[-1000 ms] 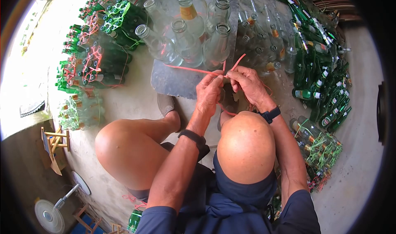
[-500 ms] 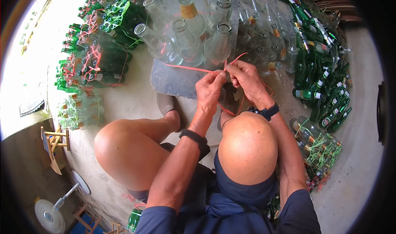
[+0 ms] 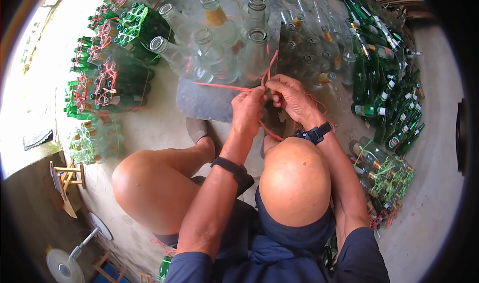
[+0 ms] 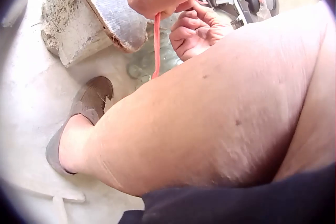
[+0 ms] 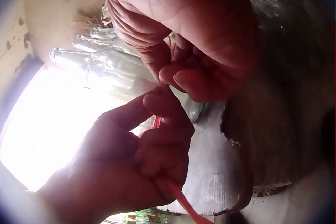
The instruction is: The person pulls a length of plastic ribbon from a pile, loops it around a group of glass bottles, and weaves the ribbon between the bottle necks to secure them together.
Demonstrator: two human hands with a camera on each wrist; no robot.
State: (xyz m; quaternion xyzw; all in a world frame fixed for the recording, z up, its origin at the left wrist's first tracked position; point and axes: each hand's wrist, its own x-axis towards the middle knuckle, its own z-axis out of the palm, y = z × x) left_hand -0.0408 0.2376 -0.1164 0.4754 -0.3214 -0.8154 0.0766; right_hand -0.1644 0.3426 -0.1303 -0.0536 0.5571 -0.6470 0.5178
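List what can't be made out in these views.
Whether the red strap is knotted: head and right wrist views, hidden by left hand and right hand.
Any wording on the yellow bottle label: head view, too small.
Rest of the right hand: right wrist view, cut off by top edge.

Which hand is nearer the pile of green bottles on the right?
Right. The right hand is left of the bottle pile, pinching the red string; the left hand grips the string too, farther left.
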